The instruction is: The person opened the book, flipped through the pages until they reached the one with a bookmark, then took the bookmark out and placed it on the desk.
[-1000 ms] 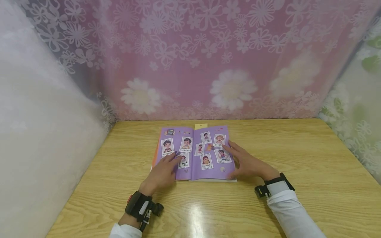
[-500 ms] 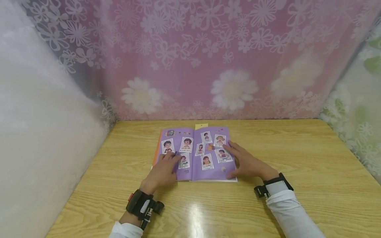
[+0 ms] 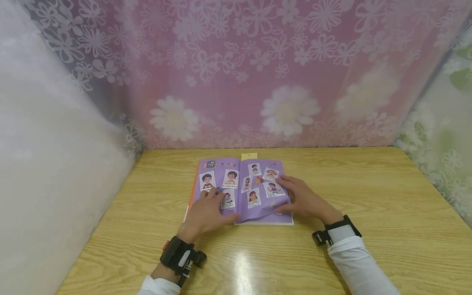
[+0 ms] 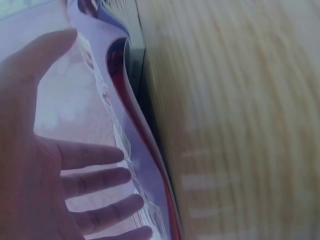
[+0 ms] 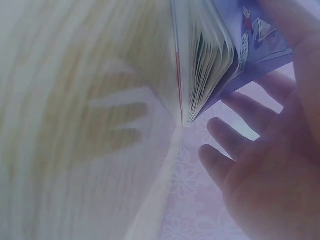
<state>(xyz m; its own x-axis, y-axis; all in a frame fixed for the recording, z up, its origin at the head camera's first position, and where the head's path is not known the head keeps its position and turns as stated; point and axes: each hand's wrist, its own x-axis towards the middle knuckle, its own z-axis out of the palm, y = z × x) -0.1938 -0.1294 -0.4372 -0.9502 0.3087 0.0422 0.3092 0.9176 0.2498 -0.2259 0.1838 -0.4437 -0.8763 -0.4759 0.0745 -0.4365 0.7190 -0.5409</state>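
Note:
An open book [image 3: 236, 186] with purple pages and cartoon portrait cards lies on the table. My left hand [image 3: 206, 213] rests over the lower left page, its thumb reaching to the spine. Straight, spread fingers show on the page in the left wrist view. At the right edge, my right hand [image 3: 304, 200] pinches the right page [image 3: 263, 208] between thumb and fingers. That page's lower corner is lifted and bowed, with another purple page beneath. In the right wrist view, the stacked leaves [image 5: 207, 70] fan slightly beside the fingers.
A yellow tab [image 3: 249, 156] sticks out above the book's spine. The wooden table [image 3: 350, 184] extends around the book. A pink floral curtain [image 3: 228, 82] hangs behind the table, with pale curtains [image 3: 66, 143] at the sides.
The right page's lower corner has come up, drawn slightly left by my right hand. My left hand has shifted right, its thumb now spread out to the spine.

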